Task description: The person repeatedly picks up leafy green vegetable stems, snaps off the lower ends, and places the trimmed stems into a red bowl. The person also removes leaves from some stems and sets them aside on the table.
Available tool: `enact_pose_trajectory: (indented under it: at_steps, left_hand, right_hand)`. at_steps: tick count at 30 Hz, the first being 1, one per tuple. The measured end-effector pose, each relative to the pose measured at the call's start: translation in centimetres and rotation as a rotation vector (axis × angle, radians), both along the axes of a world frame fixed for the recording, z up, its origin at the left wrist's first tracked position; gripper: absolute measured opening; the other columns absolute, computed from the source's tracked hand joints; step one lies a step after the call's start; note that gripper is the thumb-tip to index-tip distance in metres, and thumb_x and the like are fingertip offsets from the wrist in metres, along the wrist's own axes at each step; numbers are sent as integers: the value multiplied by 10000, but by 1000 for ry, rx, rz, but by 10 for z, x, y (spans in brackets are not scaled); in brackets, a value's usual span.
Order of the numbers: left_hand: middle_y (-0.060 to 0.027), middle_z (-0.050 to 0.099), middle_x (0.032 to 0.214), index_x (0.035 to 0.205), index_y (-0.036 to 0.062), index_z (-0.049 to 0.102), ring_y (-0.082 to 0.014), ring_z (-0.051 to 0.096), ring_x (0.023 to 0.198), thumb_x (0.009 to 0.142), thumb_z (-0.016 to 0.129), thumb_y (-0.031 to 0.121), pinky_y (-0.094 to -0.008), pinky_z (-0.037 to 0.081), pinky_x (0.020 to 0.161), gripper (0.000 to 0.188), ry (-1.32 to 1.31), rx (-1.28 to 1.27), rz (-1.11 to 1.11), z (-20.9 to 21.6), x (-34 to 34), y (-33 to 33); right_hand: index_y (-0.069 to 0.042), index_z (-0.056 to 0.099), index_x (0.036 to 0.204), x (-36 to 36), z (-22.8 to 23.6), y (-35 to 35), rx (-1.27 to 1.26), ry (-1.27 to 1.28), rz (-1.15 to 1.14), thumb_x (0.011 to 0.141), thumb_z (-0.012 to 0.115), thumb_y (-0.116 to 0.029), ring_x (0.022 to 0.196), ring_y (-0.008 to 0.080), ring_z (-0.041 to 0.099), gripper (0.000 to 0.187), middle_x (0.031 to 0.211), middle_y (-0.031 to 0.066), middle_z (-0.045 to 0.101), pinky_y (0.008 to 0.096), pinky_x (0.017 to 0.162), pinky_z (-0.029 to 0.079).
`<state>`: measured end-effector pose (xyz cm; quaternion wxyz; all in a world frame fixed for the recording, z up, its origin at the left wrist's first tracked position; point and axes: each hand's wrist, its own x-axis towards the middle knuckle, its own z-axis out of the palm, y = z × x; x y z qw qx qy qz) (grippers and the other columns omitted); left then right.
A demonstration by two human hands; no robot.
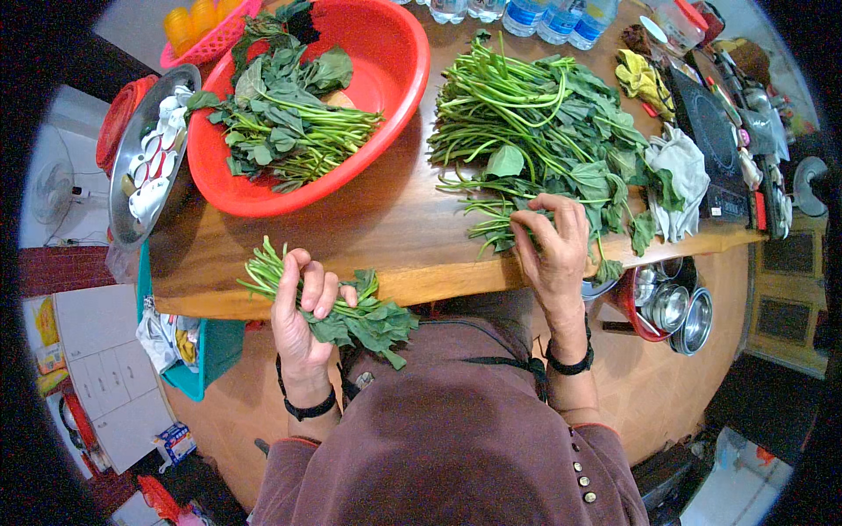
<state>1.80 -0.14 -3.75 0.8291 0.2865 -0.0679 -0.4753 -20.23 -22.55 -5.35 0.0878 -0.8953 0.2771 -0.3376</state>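
Observation:
My left hand (303,311) is closed around a small bunch of leafy greens (360,323) over the table's near edge. Their cut stems point up and left, and the leaves hang toward my lap. At the near side of a large pile of leafy greens (544,114), my right hand (554,245) has its thumb and fingers bent in a pinch on a few stems. The fingertips partly hide what they grip. A red plastic basin (395,83), at the far left of the table, holds more of the same greens (285,123), stems toward the right.
Left of the basin sits a metal tray (123,206) of small white and red items. Water bottles (557,22) line the far edge. On the right lie a white cloth (680,180), yellow gloves (645,79) and a black cooktop (709,123). Metal bowls (671,307) stand below the wooden table (351,263).

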Motion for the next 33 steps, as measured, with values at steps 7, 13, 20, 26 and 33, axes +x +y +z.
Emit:
enact_pose_trajectory:
  at_steps: [7,13,20,26,33]
  left_hand:
    - [73,347,617,1157,107,627,-67,404,533,1108,429,265,-371,543,692,258,-43,79,-41,-4,-10,-8]
    - [43,435,706,1263,-17,605,-76,453,605,1042,584,185,-325,501,694,300,-239,290,-135,4,-44,-31]
    - [8,565,859,1260,-24,629,-63,472,664,1040,599,171,-221,443,643,296,-305,325,-174,9,-66,-51]
    - [-87,577,1106,1014,46,632,-205,581,1017,1097,455,256,-359,484,940,287,-387,131,-30,-1,-57,-46]
    - [47,373,652,970,138,554,-97,389,557,1117,359,370,-403,527,777,337,-354,-52,240,13,4,-9]
  right_hand:
    - [-76,653,985,12,5,2,18,-131,76,801,747,-11,821,282,627,217,869,78,656,402,760,460]
    - [-43,681,1018,32,8,35,108,-296,270,754,766,-4,686,293,590,280,799,89,606,396,588,466]
    - [-66,693,1022,44,15,64,162,-306,369,738,778,-70,614,232,569,297,737,40,540,346,524,457]
    - [-53,700,1012,36,10,61,180,-199,387,739,800,9,609,250,569,296,718,64,567,363,541,441]
    - [-65,686,1010,2,1,19,105,-105,99,763,766,-20,743,293,599,263,815,87,598,397,647,486]
